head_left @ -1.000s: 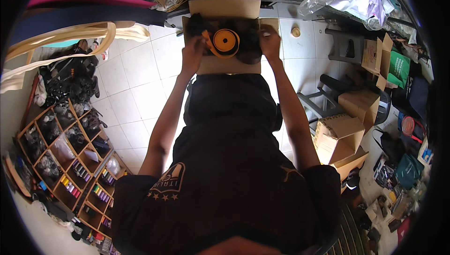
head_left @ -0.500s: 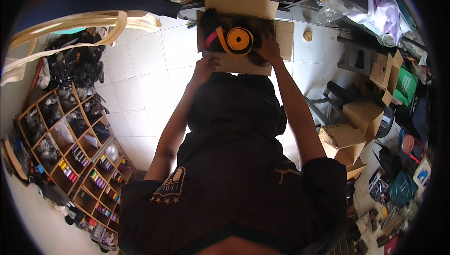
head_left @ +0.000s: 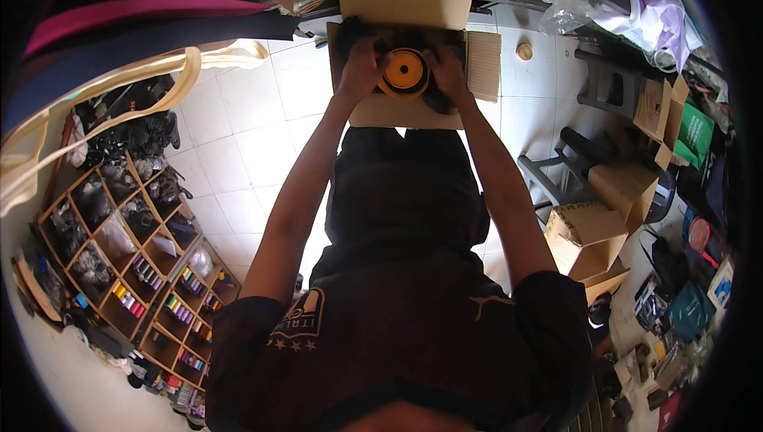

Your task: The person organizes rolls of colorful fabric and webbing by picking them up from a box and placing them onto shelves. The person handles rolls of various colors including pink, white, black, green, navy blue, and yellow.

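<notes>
An orange roll of strap (head_left: 406, 74), wound flat with a small dark hole at its middle, sits inside an open cardboard box (head_left: 407, 11) in front of me. My left hand (head_left: 364, 69) is closed against the roll's left edge, its fingertips partly hidden. On the opposite edge my right hand (head_left: 447, 74) grips with curled fingers, thumb side toward the roll. Dark things (head_left: 437, 100) lie in the box around and under the roll, too shadowed to make out.
A wooden rack (head_left: 127, 261) with thread spools and bags stands at left. Beige and pink straps (head_left: 171, 86) hang at upper left. Grey stools (head_left: 608, 86) and opened cardboard boxes (head_left: 588, 229) are at right. A small tan roll (head_left: 524, 51) rests on the tiled floor.
My left hand has moved from the box's near left edge up to the roll's left side. The loose strap end and a pink piece there no longer show. My right hand has shifted onto the roll.
</notes>
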Demonstrator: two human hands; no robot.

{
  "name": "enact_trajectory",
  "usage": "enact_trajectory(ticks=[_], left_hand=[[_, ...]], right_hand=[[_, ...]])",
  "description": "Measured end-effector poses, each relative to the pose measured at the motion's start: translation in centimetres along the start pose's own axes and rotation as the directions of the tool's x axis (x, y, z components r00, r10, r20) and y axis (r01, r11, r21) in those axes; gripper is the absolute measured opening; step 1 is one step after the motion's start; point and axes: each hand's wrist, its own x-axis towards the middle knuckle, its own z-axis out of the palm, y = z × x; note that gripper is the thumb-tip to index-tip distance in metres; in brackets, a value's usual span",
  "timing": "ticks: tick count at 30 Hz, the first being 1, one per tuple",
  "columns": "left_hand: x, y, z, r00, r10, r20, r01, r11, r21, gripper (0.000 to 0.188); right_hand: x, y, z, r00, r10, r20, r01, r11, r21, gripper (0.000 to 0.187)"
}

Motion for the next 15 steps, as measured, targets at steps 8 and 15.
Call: enact_trajectory(ticks=[8, 15], left_hand=[[-2.9, -1.6, 5.0, 0.968, 0.242, 0.061, -0.248, 0.961, 0.122, 0.036], [1.5, -2.3, 2.7, 0.997, 0.072, 0.032, -0.074, 0.994, 0.075, 0.036]], right_hand=[[-3.7, -2.8, 0.5, 0.985, -0.166, 0.039, 0.165, 0.985, 0.047, 0.059], [-4.2, -3.0, 0.9, 0.987, -0.163, -0.002, 0.163, 0.986, -0.029, 0.060]])
